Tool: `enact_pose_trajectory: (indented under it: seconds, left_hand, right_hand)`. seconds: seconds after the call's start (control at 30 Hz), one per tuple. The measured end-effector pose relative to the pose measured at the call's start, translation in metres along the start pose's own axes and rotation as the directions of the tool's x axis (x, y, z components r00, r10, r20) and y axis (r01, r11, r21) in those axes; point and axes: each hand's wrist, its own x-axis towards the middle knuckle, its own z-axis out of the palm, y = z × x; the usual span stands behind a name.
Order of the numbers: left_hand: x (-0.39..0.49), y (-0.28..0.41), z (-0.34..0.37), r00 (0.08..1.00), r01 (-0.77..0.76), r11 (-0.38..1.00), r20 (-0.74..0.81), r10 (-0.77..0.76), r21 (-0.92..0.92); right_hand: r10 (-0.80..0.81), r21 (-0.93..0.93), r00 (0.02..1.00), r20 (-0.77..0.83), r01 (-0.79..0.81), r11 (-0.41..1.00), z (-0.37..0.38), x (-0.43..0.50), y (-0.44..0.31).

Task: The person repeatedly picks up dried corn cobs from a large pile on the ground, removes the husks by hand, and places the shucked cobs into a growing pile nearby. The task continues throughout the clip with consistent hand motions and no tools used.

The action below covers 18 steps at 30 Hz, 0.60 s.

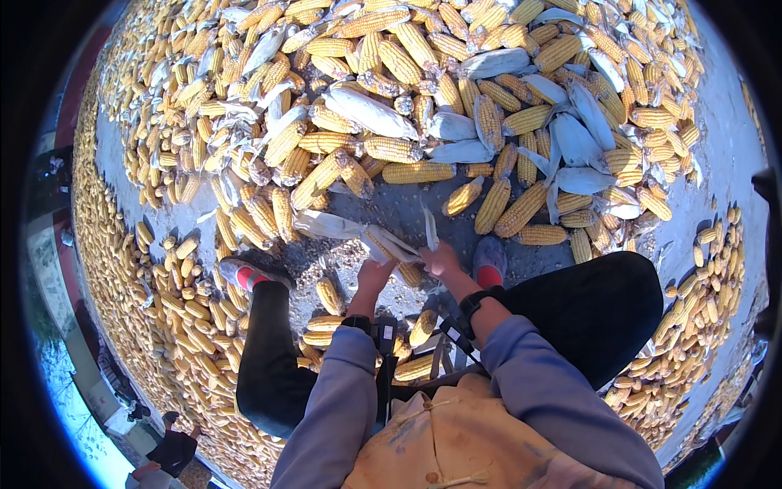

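Between my two hands is a yellow corn cob [408,273] with its pale dry husk [394,243] partly pulled back. My left hand [374,275] grips the cob from its left side. My right hand [441,260] is closed on strips of the husk at the cob's right, and one husk strip [429,227] stands up above the fingers. A loose pale husk [328,224] lies just beyond my left hand. Bare cobs, one of them a single cob [330,296], lie on the ground left of my left wrist.
A large heap of corn cobs [400,61], some in husk, spreads ahead over the concrete ground [409,198]. More cobs lie left [189,324] and right [690,318]. My shoes [253,273] stand on either side of my hands. Another person [171,452] is at the lower left.
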Motion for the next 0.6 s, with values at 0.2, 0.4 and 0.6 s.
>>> enact_pose_trajectory:
  seconds: [0.2,0.4,0.6]
  left_hand:
    - [-0.013,-0.011,0.02,0.973,0.217,0.725,0.204,-0.108,-0.654]
    - [-0.028,-0.003,0.018,0.978,0.199,0.756,0.172,-0.116,-0.623]
    - [-0.04,-0.001,0.032,0.981,0.095,0.934,-0.126,-0.146,-0.345]
  right_hand:
    - [-0.187,-0.241,0.979,0.082,0.201,0.95,0.024,-0.012,0.001]
    - [0.092,-0.112,0.927,0.365,-0.055,0.992,0.009,-0.025,-0.025]
    - [0.18,-0.067,0.866,0.467,-0.168,0.983,-0.006,-0.043,-0.041]
